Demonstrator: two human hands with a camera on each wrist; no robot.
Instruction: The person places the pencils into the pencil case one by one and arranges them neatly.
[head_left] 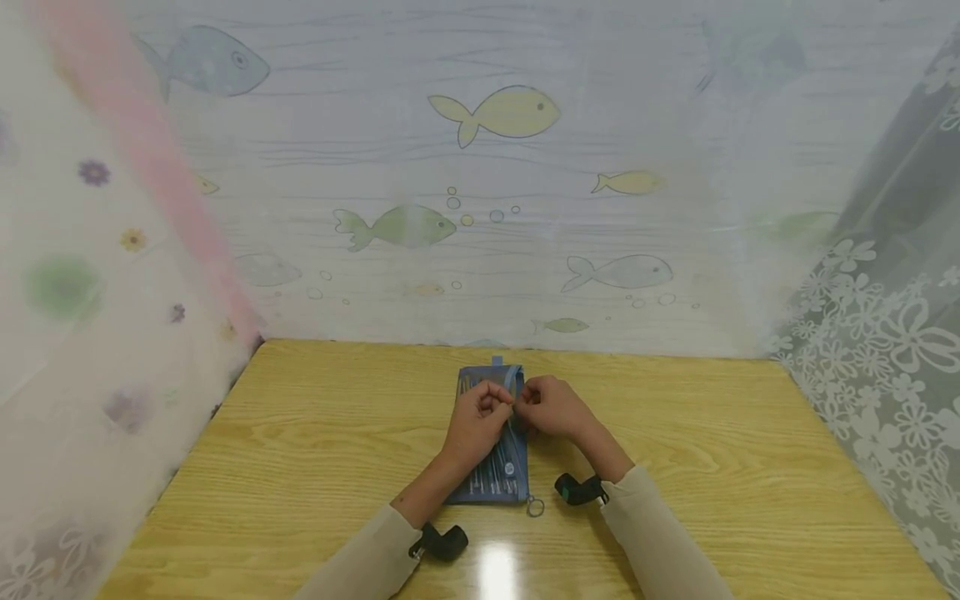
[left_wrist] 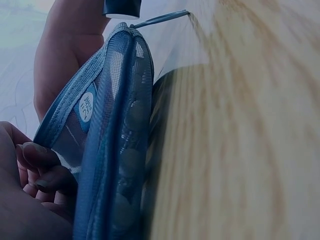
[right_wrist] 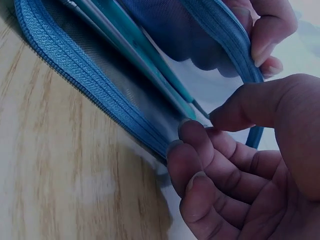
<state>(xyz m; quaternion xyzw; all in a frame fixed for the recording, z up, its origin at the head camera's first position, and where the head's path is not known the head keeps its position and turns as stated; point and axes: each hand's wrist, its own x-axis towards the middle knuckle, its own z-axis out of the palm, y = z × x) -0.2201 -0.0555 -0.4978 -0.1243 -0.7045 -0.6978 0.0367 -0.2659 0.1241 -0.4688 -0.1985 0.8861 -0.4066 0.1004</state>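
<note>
A blue mesh zipper pouch (head_left: pixel 522 467) lies on the table, with several slender sticks visible through its clear front. My left hand (head_left: pixel 476 425) pinches one zippered edge of the pouch and lifts it, so the mouth gapes in the right wrist view. At that opening, the thumb and forefinger of my right hand (head_left: pixel 558 408) pinch the thin dark tip of a slender teal pen-like stick (right_wrist: pixel 150 65). Most of this stick lies inside the pouch; its far end is out of frame. A round white-lettered label (left_wrist: pixel 86 107) shows on the pouch.
A metal ring (head_left: pixel 535 507) hangs from the pouch's near right corner, and a small fabric tab (head_left: pixel 497 361) sticks out at its far end. Wood-grain table (head_left: pixel 337 417) surrounds the pouch. Behind it hangs a fish-printed curtain (head_left: pixel 390 292). Black wrist cameras (head_left: pixel 447 543) sit under both sleeves.
</note>
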